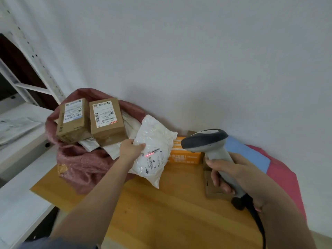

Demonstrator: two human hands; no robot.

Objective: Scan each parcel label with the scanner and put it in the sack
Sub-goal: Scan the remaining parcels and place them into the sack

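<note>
My left hand grips the left edge of a white plastic parcel and holds it tilted above the wooden table. A red scan line glows on the barcode label of this parcel. My right hand grips the handle of a grey and white scanner, whose head points left at the label. A pink sack lies open at the table's left, with two brown cardboard parcels and some white bags on top of it.
An orange box lies behind the white parcel. A flat brown cardboard piece sits under the scanner. A blue and pink bag is at the right by the wall. White metal shelving stands to the left.
</note>
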